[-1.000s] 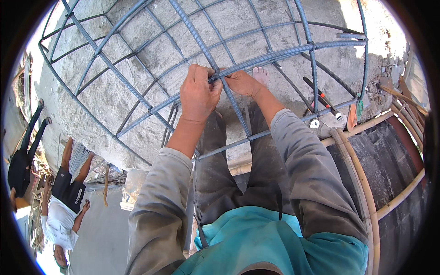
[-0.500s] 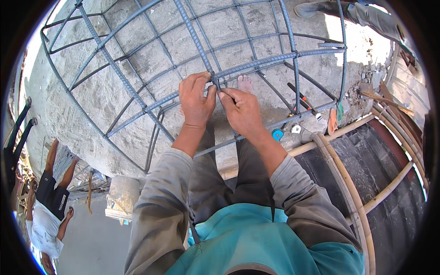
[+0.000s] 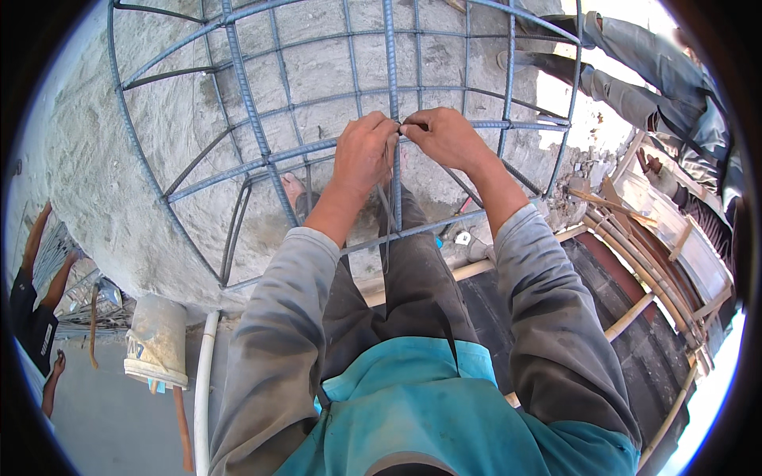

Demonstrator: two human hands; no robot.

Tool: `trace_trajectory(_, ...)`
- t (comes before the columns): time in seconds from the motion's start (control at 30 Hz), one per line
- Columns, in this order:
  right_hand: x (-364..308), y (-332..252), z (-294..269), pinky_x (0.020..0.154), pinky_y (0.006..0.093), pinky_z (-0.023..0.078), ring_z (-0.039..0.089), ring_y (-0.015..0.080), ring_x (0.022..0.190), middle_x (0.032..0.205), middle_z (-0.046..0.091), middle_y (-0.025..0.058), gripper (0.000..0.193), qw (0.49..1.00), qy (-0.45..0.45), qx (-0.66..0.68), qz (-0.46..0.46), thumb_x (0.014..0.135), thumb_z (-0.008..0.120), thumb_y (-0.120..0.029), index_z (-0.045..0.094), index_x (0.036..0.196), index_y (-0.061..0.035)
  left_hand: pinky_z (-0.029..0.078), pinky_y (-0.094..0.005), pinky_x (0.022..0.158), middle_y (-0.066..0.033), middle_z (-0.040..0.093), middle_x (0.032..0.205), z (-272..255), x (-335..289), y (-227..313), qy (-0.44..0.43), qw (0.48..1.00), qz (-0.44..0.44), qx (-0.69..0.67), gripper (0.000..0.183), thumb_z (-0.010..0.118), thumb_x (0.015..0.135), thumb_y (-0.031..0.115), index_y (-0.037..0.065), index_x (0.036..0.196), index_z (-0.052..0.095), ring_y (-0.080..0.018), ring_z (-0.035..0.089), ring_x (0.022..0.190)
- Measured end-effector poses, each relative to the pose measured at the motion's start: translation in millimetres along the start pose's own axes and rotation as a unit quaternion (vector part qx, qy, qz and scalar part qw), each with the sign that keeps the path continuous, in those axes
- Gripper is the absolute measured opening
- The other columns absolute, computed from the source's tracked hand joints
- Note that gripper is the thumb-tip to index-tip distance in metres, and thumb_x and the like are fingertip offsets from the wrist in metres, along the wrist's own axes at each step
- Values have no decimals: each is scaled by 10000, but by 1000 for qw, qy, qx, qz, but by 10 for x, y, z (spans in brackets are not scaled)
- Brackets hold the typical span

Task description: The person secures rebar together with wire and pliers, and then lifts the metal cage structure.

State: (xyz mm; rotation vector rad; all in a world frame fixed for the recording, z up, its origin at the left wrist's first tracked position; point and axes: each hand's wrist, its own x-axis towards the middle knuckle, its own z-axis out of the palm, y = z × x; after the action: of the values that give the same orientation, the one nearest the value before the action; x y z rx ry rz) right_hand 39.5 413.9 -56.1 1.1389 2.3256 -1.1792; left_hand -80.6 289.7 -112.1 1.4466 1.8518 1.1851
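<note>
Both my hands meet at a crossing of two ribbed steel bars in a rebar cage (image 3: pixel 392 67). My left hand (image 3: pixel 363 159) is closed just left of the upright bar, its fingers pinching thin tie wire (image 3: pixel 386 210) whose strands hang below it. On the other side of that bar my right hand (image 3: pixel 448 141) is pinched, thumb and forefinger against the crossing. What it holds is too small to make out. The long bar (image 3: pixel 305 148) runs behind my left hand. Several thinner bars form a grid beyond.
A dusty bucket (image 3: pixel 156 341) and a white pipe (image 3: pixel 206 389) stand at lower left, near a person (image 3: pixel 36 317). Another person's legs (image 3: pixel 651 67) are at upper right. Bamboo poles (image 3: pixel 631 317) and wood scraps (image 3: pixel 611 202) lie right. Rough concrete (image 3: pixel 87 151) lies under the cage.
My view has shifted, with the cage's left part now nearer the middle. My hands stay at a bar crossing, the right one now raised level with the left. More of the person at upper right shows.
</note>
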Motion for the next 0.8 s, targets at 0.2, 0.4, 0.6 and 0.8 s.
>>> trace_trajectory(0.2,-123,19,316,670,441,500,629,374,749,844,653,180,141,988,106,-95,-56,799,623,-135,669,843,-9,509,-437,667,-100,636,853,-165,215,-77,-153,987,-24,34,84,609,792,101,52,814,673,-323,634,796)
trace_trajectory(0.4,-154,-158,564,627,449,497,615,388,692,749,623,188,99,974,190,-120,-10,792,607,-109,622,765,-15,529,-435,686,-117,681,853,-320,639,20,-302,938,6,172,139,603,783,157,78,825,709,-318,664,834)
trace_trajectory(0.6,-44,17,823,571,408,500,627,300,584,705,644,167,258,933,207,199,220,845,598,-231,630,737,1,529,-388,732,-85,690,936,-693,752,343,-218,961,-41,163,220,589,799,153,89,974,704,-277,664,853)
trace_trajectory(0.8,-220,-15,641,552,379,475,600,262,551,721,664,140,244,921,138,250,263,871,607,-241,674,874,-6,517,-278,755,-108,679,912,-1326,73,577,93,978,-153,-105,317,580,804,-45,25,1103,655,-172,666,826)
